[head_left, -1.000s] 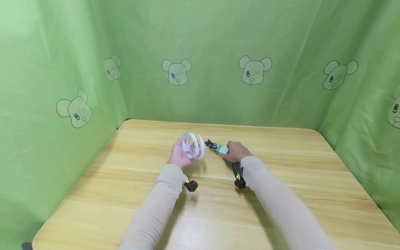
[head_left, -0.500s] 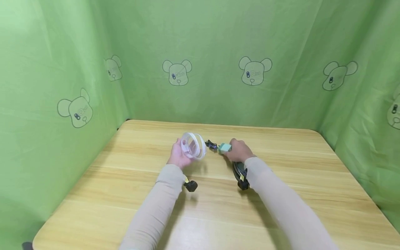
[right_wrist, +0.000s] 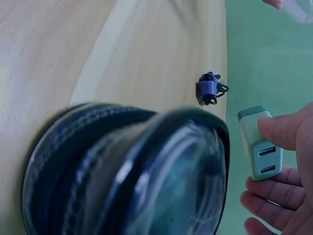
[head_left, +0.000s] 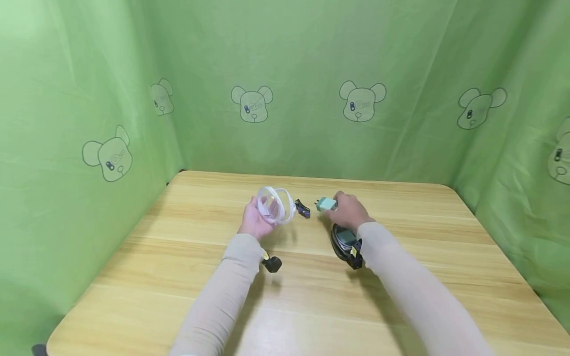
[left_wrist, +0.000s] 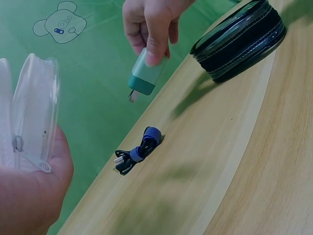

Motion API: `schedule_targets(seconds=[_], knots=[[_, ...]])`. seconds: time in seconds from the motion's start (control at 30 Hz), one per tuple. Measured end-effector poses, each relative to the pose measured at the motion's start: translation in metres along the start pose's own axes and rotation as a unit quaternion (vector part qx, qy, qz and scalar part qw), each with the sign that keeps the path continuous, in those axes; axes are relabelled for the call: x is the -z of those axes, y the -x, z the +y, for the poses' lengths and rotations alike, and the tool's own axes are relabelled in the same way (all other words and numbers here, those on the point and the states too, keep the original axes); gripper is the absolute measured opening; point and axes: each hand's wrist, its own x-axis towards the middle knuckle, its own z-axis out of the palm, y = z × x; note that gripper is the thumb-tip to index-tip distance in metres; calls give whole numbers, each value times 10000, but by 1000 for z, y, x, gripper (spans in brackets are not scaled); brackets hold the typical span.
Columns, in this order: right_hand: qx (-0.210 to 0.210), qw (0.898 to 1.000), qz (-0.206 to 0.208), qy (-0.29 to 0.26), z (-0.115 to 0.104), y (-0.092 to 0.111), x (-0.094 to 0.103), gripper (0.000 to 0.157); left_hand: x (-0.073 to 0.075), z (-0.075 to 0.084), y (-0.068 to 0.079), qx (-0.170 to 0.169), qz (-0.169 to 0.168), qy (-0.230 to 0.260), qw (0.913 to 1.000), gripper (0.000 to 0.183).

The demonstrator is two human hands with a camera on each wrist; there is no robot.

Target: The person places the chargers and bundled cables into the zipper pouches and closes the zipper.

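A clear round zip case [head_left: 280, 206] with white rims is held up in my left hand [head_left: 255, 222], its two halves apart. The left wrist view shows its zipper pull [left_wrist: 36, 161] hanging near the palm. To the right, my right hand [head_left: 349, 212] pinches a mint-green USB charger [head_left: 327, 204] above the table, prongs toward the left. Two USB ports show on the charger [right_wrist: 266, 159] in the right wrist view. Between the hands lies a bundled black cable [head_left: 303, 208], wrapped with a blue-purple strap.
A black round zip case [head_left: 340, 247] stands on the table below my right wrist; coiled cable shows through its clear window. The wooden table [head_left: 187, 277] is enclosed by green curtains [head_left: 307, 148] at the back and sides.
My right hand has moved right and slightly farther back with the charger, away from the bundled cable; the charger's prongs now show. The left hand and clear case have barely moved.
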Motion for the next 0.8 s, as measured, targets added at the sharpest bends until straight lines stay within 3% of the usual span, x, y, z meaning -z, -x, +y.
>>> schedule_targets(seconds=[0.37,0.8], knots=[[268,9991,263,183,3,10,14,56,-3,-6,2,98,-163,242,9995,34],[516,9964,599,289,-3,21,33,53,-9,-15,2,226,-74,144,9996,33]])
